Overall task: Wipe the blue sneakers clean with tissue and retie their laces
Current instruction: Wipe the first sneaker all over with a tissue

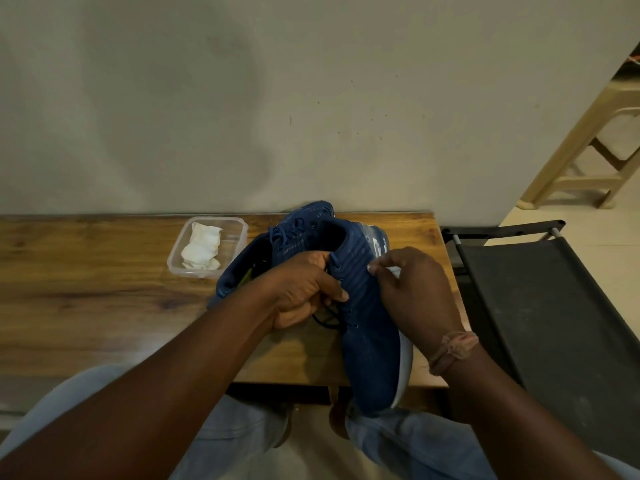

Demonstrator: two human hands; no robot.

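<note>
Blue sneakers point(367, 327) on table — one tilted; tissue point(202, 245) boxed.

Dim warm indoor light, soft shadows, wide-angle edge bending, slight blur.

You face a stained grey wall point(277, 98) at twelve o'clock, a wooden table point(86, 289) below it, a black chair point(554, 306) at three, a beige plastic chair point(595, 150) at two.

**One head-worn view, angled forward and down**

The scene is taken from a single wide-angle camera worn on the head, pitched down over a wooden table point(104, 271) set against a wall point(242, 98). Both forearms are seen close, entering from the bottom edge. Straight lines are bent near the borders. No second view is provided.
</note>
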